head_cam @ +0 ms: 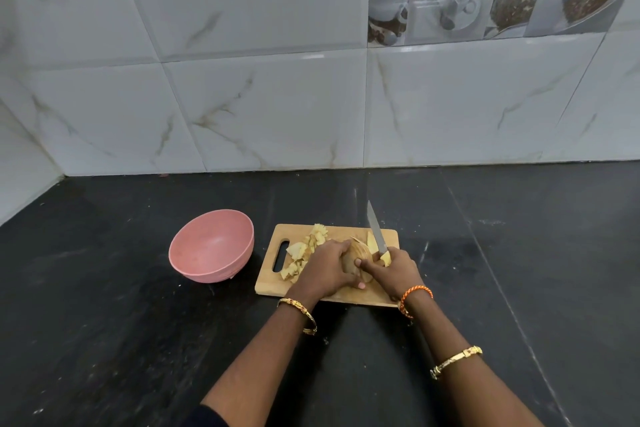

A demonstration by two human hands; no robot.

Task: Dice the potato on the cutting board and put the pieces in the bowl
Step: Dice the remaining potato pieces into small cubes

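Head view: black counter (104, 322), tiled wall (242, 97); left grip (325, 267) clasps potato (362, 258), right grip (394, 270) clasps knife (376, 230).

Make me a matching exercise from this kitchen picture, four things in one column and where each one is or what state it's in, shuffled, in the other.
Column one:
1. pink bowl
2. knife
3. sliced potato
4. cut potato pieces

Column two:
A. gripped in the right hand
B. heaped at the handle end of the cutting board
C. empty, left of the board
D. held steady under the left hand

Pairs: 1-C, 2-A, 3-D, 4-B
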